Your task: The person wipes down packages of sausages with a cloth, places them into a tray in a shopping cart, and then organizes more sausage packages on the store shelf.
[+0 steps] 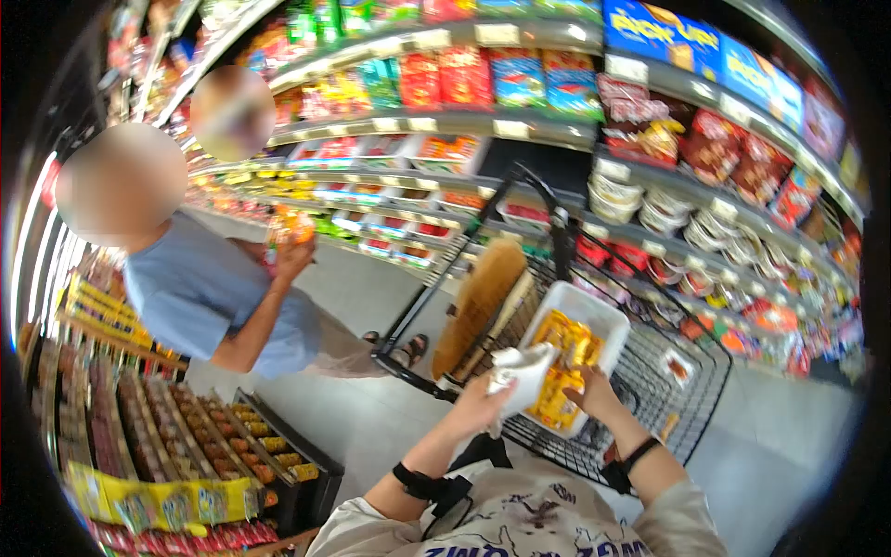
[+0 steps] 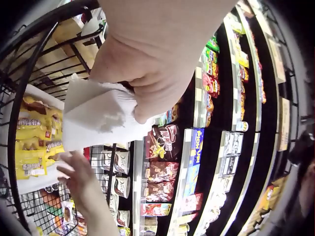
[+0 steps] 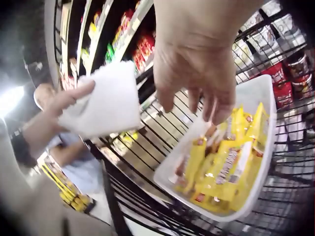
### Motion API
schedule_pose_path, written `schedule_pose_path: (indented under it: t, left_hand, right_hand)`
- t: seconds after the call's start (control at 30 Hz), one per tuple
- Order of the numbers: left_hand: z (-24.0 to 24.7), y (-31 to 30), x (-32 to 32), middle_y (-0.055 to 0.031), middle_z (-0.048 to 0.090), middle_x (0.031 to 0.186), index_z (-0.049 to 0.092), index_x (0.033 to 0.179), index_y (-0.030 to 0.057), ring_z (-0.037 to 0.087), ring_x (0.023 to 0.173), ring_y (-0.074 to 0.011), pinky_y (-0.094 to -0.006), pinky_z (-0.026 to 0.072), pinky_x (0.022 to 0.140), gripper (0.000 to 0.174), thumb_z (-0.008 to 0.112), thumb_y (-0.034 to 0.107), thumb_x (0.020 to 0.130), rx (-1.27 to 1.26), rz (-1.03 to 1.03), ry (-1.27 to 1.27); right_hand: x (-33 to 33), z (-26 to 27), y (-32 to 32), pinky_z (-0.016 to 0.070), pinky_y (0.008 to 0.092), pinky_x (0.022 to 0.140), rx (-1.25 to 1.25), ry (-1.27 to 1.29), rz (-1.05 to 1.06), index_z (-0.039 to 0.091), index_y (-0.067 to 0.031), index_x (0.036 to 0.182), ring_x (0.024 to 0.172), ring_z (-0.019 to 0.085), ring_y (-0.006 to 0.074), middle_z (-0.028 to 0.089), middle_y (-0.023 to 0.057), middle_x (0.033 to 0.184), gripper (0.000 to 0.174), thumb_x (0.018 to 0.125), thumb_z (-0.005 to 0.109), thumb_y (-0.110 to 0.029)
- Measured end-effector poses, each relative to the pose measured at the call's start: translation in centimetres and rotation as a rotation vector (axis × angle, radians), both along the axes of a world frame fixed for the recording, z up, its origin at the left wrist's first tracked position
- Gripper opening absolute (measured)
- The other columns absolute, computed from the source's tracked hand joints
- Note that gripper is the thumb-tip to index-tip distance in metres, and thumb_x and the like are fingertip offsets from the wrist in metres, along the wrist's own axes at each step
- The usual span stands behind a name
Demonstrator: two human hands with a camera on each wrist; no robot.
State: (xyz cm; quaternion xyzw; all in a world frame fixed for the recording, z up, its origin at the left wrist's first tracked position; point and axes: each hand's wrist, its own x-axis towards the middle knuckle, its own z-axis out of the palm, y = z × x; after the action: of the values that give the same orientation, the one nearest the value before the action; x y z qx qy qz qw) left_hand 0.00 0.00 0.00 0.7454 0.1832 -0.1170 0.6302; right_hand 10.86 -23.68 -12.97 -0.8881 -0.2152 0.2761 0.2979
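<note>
My left hand [image 1: 478, 406] grips a folded white cloth or paper [image 2: 101, 115], its thumb and fingers closing on one edge. In the cart stands a white plastic bin [image 3: 266, 91] filled with yellow snack packets [image 3: 226, 164] in clear-edged wrappers. My right hand [image 3: 197, 73] hangs over the bin with loosely bent fingers, the fingertips close above the packets. Between those fingers nothing shows. From the left wrist view, the white sheet overlaps part of the bin and lies near my right fingertips.
The black wire shopping cart [image 1: 687, 408] surrounds the bin, with a brown board-like item [image 1: 478, 302] beside it. Shelves of snacks [image 1: 520, 79] line the far side. A person in a blue shirt [image 1: 223, 288] stands left, near a low display rack [image 1: 176, 427].
</note>
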Motion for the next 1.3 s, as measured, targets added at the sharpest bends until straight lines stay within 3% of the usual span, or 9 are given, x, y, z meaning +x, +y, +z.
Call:
schedule_pose_path:
  t: [0.17,0.23,0.33,0.43,0.5,0.6,0.97,1.2,1.3]
  left_hand:
    - [1.1,-2.0,0.2,0.0034,0.06,0.091,0.059,0.111,0.0083,0.051,0.081,-0.0056,-0.0227,0.043,0.071,0.032,0.055,0.035,0.093,-0.324,0.063,-0.081]
    - [1.7,-3.2,-0.2,0.0042,0.058,0.088,0.058,0.112,0.009,0.05,0.079,-0.005,-0.0225,0.0419,0.069,0.033,0.055,0.035,0.093,-0.272,0.017,-0.02]
    - [-0.1,-4.4,-0.5,0.0009,0.058,0.09,0.052,0.121,0.0081,0.051,0.075,-0.0073,-0.024,0.0442,0.059,0.043,0.056,0.04,0.092,-0.172,-0.069,-0.007]
    - [1.2,-4.9,-0.7,-0.0011,0.058,0.095,0.049,0.124,0.0069,0.052,0.079,-0.0085,-0.0241,0.0455,0.067,0.044,0.055,0.037,0.092,-0.104,-0.111,0.038]
    - [1.7,-5.1,-0.6,-0.0021,0.058,0.097,0.048,0.126,0.0063,0.052,0.083,-0.0088,-0.0242,0.0461,0.073,0.044,0.055,0.034,0.093,-0.094,-0.153,0.146]
    - [-1.5,-5.7,-1.0,-0.0068,0.06,0.103,0.044,0.131,0.0049,0.054,0.094,-0.0092,-0.0255,0.0456,0.084,0.044,0.056,0.024,0.094,-0.257,-0.19,-0.115]
    - [-1.5,-4.2,-1.6,-0.0066,0.064,0.097,0.048,0.128,0.0056,0.058,0.093,-0.0112,-0.026,0.0464,0.084,0.04,0.055,0.025,0.094,-0.067,-0.201,-0.165]
    - [0.2,-1.4,-0.7,-0.0047,0.061,0.099,0.05,0.126,0.005,0.057,0.092,-0.0112,-0.0256,0.0456,0.084,0.038,0.055,0.023,0.094,-0.01,-0.207,-0.211]
    - [0.8,0.1,0.4,-0.0052,0.06,0.104,0.049,0.127,0.0054,0.056,0.097,-0.0115,-0.0274,0.0448,0.088,0.038,0.055,0.023,0.094,-0.094,-0.208,-0.203]
  right_hand:
    - [-0.1,8.1,2.3,0.0426,0.0315,0.089,0.787,0.94,-0.237,0.035,-0.0067,0.137,0.112,0.048,0.0155,0.048,0.003,0.127,0.061,0.087,0.06,-0.033]
    - [-1.5,8.4,1.7,0.0425,0.0328,0.093,0.961,0.843,-0.028,0.035,-0.0043,0.136,0.114,0.048,0.0148,0.049,0.0063,0.128,0.064,0.085,0.065,-0.028]
    - [-2.0,10.6,1.6,0.046,0.0298,0.086,0.599,0.561,-0.011,0.054,-0.0005,0.119,0.098,0.058,0.0156,0.062,0.0069,0.109,0.047,0.077,0.073,-0.012]
    - [-2.2,11.4,1.0,0.0466,0.0292,0.084,0.664,0.382,-0.049,0.058,0.0006,0.112,0.097,0.058,0.0143,0.064,0.0077,0.105,0.037,0.078,0.07,-0.009]
    - [-1.9,12.0,-0.4,0.0468,0.0293,0.083,0.671,0.394,-0.095,0.059,0.0011,0.111,0.095,0.059,0.0146,0.064,0.008,0.104,0.037,0.077,0.069,-0.008]
    - [-0.4,11.7,-3.6,0.0473,0.0297,0.082,0.639,0.388,-0.23,0.058,0.0022,0.111,0.093,0.06,0.015,0.065,0.0086,0.102,0.037,0.077,0.068,-0.008]
    - [1.3,2.6,-15.8,0.0455,0.0397,0.088,-0.071,0.159,-0.186,0.056,0.0045,0.111,0.099,0.06,0.0357,0.062,0.023,0.103,0.048,0.068,0.065,-0.015]
    - [0.2,-1.8,-18.0,0.0469,0.0413,0.085,-0.151,0.025,-0.158,0.056,0.0046,0.107,0.095,0.061,0.038,0.063,0.0238,0.098,0.05,0.067,0.067,-0.023]
    - [-1.2,4.1,-15.8,0.0476,0.039,0.083,-0.128,0.054,-0.272,0.057,0.0069,0.106,0.094,0.062,0.0348,0.063,0.0242,0.099,0.05,0.066,0.067,-0.021]
